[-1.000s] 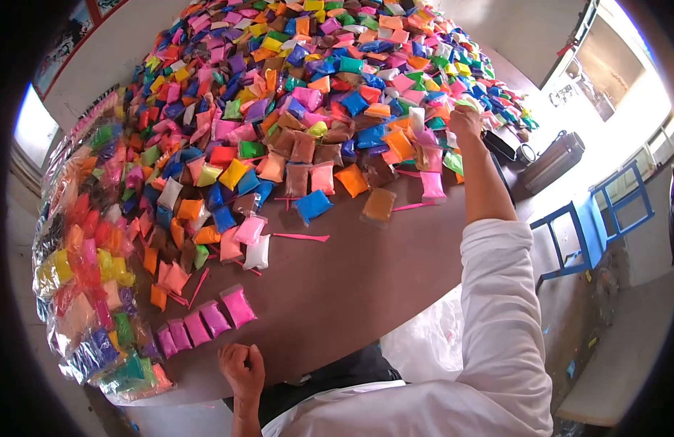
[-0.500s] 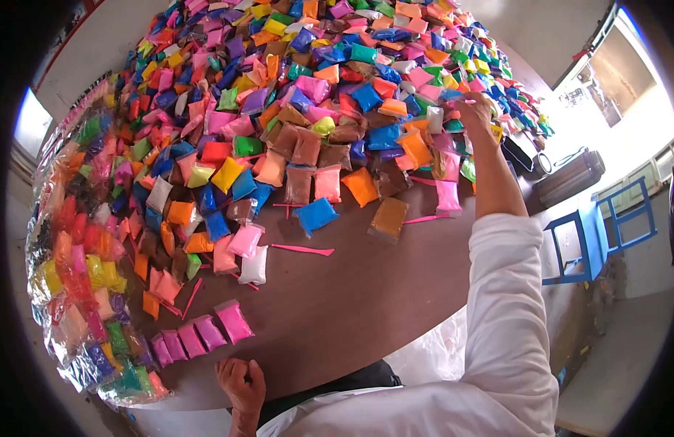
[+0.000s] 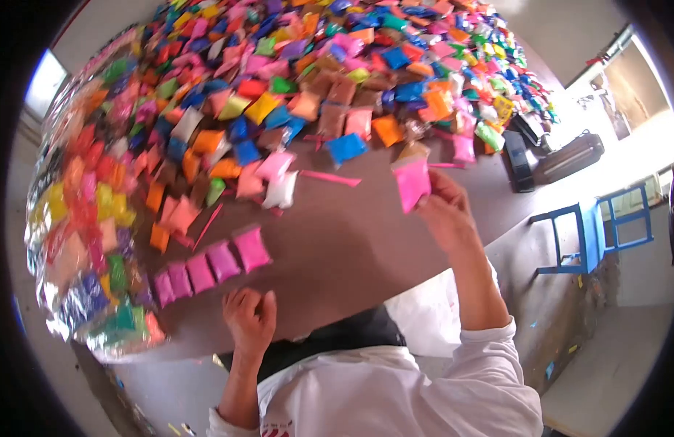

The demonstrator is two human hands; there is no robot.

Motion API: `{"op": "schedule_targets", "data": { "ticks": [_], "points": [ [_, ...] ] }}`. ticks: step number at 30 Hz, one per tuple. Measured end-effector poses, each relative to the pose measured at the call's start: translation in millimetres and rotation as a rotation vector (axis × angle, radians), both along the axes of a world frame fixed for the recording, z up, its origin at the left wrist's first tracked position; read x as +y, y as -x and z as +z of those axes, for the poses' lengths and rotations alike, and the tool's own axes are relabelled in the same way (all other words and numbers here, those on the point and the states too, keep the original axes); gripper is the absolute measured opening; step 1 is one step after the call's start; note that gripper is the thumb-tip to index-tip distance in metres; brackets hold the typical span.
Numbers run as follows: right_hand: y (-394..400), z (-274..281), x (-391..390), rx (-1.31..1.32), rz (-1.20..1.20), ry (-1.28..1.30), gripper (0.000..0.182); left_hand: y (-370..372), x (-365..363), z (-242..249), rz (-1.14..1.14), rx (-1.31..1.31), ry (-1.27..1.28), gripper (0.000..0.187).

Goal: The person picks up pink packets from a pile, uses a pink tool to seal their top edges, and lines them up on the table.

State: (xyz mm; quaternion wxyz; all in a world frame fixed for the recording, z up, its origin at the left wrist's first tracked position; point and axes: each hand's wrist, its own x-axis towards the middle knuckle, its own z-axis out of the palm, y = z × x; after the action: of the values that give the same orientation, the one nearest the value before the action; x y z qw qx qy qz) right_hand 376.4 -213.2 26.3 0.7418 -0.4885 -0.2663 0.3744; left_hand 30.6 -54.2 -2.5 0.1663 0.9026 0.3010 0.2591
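My right hand [image 3: 447, 217] pinches a bright pink clay packet [image 3: 410, 182] between thumb and fingers, raised over the brown table [image 3: 337, 247]. My left hand [image 3: 249, 319] rests by the table's near edge with its fingers curled in, and nothing shows in it. Just beyond that hand lies a slanting row of several pink and magenta packets [image 3: 222, 261], side by side. A heap of many-coloured packets [image 3: 337, 91] covers the far part of the table. A white packet [image 3: 280, 191] sits at the heap's near edge.
Clear plastic bags of packets [image 3: 96, 277] line the left side. A pink plastic stick [image 3: 329, 177] lies on the table, with others near the heap. At the right stand a dark cylindrical flask [image 3: 570, 159] and a blue chair [image 3: 590, 237].
My right hand has come back from the heap's right side toward me, carrying a pink packet. My left hand stays curled near the row. The whole view has shifted.
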Motion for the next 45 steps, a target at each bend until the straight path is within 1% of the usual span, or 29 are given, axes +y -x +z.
{"op": "schedule_targets", "data": {
  "ticks": [3,6,8,9,12,15,18,24,27,28,30,33,34,36,39,42,45],
  "points": [
    [79,-20,19,0.052,0.210,0.039,0.042,0,-5,6,0.032,-0.042,0.094,0.029],
    [150,-22,41,-0.040,0.263,0.138,0.036,4,-9,7,0.010,-0.101,0.179,0.028],
    [186,-26,48,-0.197,0.245,0.241,0.034,8,-6,7,-0.027,-0.149,0.211,0.029],
    [196,-25,51,-0.283,0.233,0.290,0.033,10,-4,7,-0.047,-0.170,0.227,0.030],
    [217,-10,56,-0.390,0.248,0.331,0.033,14,-3,7,-0.082,-0.229,0.271,0.033],
    [211,-19,60,-0.179,0.384,0.243,0.029,21,1,4,-0.124,-0.236,0.298,0.032],
    [201,-6,67,-0.113,0.449,0.230,0.029,20,-1,4,-0.165,-0.225,0.309,0.032],
    [202,-28,70,-0.299,0.325,0.342,0.029,22,1,4,-0.203,-0.196,0.291,0.027],
    [206,-25,72,-0.226,0.317,0.248,0.030,19,2,0,-0.199,-0.268,0.257,0.023],
    [203,-26,71,-0.321,0.338,0.305,0.031,18,2,-1,-0.196,-0.305,0.246,0.023],
    [198,-26,71,-0.509,0.382,0.418,0.032,19,2,-1,-0.191,-0.238,0.280,0.020],
    [208,-8,73,-0.764,0.094,0.416,0.036,21,0,-1,-0.177,-0.165,0.276,0.019],
    [207,-9,73,-0.719,0.127,0.441,0.037,20,1,-1,-0.172,-0.148,0.262,0.018],
    [205,-11,68,-0.625,0.190,0.496,0.041,19,0,-2,-0.172,-0.201,0.224,0.021],
    [211,-5,66,-0.531,0.215,0.443,0.044,16,1,-3,-0.187,-0.251,0.196,0.023],
    [211,-5,69,-0.456,0.267,0.469,0.043,17,0,1,-0.224,-0.256,0.204,0.024],
    [210,-7,71,-0.578,0.290,0.510,0.039,19,1,0,-0.260,-0.219,0.235,0.025]
  ]
}}
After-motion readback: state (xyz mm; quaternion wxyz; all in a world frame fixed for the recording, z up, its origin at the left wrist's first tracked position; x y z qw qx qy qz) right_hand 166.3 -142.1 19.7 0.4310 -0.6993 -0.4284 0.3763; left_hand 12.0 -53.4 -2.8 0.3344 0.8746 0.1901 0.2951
